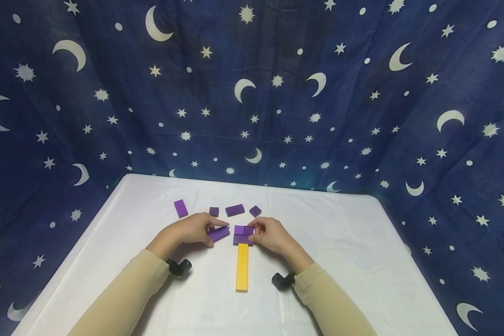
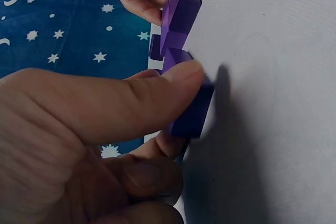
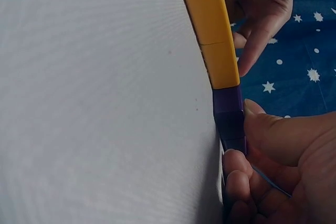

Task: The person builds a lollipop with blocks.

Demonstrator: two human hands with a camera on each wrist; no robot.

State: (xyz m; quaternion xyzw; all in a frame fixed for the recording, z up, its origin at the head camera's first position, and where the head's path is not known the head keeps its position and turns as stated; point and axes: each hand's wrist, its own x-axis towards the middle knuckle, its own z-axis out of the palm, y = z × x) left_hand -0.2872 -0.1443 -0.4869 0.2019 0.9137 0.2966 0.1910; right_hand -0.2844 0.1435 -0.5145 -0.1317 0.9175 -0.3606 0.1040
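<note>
My left hand (image 1: 196,229) pinches a purple rectangular block (image 1: 220,234) between thumb and fingers, just left of a purple group. In the left wrist view the thumb lies across this block (image 2: 193,109). The group has two small purple pieces (image 1: 239,229) side by side behind a longer purple block (image 1: 242,239). My right hand (image 1: 270,234) grips the group's right end, thumb at the front and index finger at the back. From the front edge of the purple blocks, a yellow strip (image 1: 242,270) of blocks laid end to end runs toward me.
Behind the hands lie loose purple pieces: a rectangle (image 1: 181,208) at left, a small square (image 1: 213,211), another rectangle (image 1: 234,210) and a small square turned cornerwise (image 1: 255,211). A white cloth covers the table (image 1: 340,252). A dark blue star-and-moon curtain (image 1: 277,112) stands behind it.
</note>
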